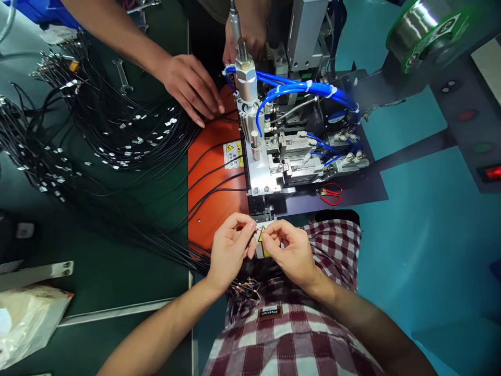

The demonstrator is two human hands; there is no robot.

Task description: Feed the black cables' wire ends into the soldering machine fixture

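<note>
My left hand (230,248) and my right hand (290,251) meet in front of the machine (274,156), fingers pinched together on a thin wire end (258,230) between them. Below my hands a bunch of thin coloured wire ends (245,288) lies on my lap. Black cables (213,177) run across the orange plate (203,219) towards the machine. Another person's hand (191,86) rests spread on the cables at the far side of the orange plate.
A large pile of black cables with white tags (97,130) covers the green table on the left. A wrench (121,73) lies among them. Red-handled snips (331,194) lie by the machine. A solder spool (426,28) sits top right. A plastic bag (27,318) is lower left.
</note>
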